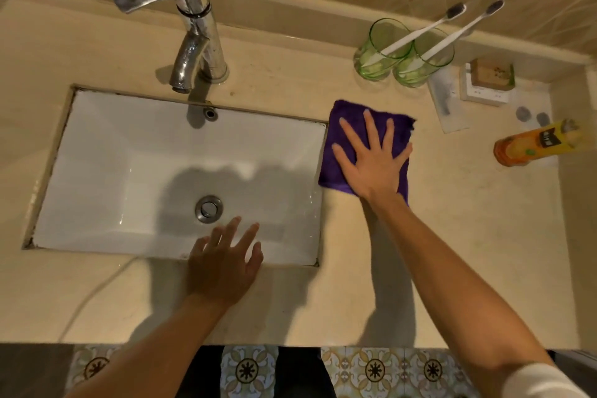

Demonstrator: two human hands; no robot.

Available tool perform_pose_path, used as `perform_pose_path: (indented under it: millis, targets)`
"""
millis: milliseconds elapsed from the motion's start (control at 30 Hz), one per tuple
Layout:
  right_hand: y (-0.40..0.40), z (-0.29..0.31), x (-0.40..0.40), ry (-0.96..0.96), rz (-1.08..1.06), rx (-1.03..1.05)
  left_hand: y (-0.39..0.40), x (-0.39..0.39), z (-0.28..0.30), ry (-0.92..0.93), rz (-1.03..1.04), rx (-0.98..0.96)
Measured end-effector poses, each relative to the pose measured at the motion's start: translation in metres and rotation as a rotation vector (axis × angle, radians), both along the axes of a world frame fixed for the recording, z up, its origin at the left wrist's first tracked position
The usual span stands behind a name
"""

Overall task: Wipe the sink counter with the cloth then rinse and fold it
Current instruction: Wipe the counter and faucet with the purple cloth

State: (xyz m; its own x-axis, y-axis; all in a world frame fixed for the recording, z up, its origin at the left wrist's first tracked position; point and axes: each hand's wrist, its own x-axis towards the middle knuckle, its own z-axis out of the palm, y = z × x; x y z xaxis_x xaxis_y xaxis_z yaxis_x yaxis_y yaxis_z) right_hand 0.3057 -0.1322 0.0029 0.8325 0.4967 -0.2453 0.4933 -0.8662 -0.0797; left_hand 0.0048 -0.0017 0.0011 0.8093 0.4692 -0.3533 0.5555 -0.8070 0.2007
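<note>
Right hand [374,165] pressed flat, fingers spread, grip released, on the folded purple cloth [342,126] lying on the beige stone table [468,236] just right of the white rectangular sink [129,155]. Left hand [223,265] hovers at the sink's near rim, fingers relaxed, holding nothing.

Right hand [374,161] pressed flat, fingers spread; left hand [223,265] open, relaxed.
</note>
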Motion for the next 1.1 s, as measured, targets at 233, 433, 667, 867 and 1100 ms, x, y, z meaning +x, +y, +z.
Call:
perform_pose_path:
  millis: [233,433,667,867,1100]
  targets:
    - [0.026,0.004,0.046,0.01,0.001,0.044,0.0,0.0,0.0,-0.008,-0.014,0.02]
    - [0.023,0.002,0.043,-0.021,0.02,0.047,0.0,-0.001,0.0,0.003,-0.002,0.036]
    - [-0.021,0.003,-0.012,-0.011,0.067,0.065,-0.002,-0.001,0.004,0.006,-0.001,0.049]
    - [-0.088,0.003,-0.096,-0.02,0.131,0.04,-0.004,-0.003,0.003,0.0,0.009,0.045]
    - [-0.159,0.007,-0.208,-0.036,0.172,0.008,-0.003,-0.002,0.003,-0.011,0.015,0.03]
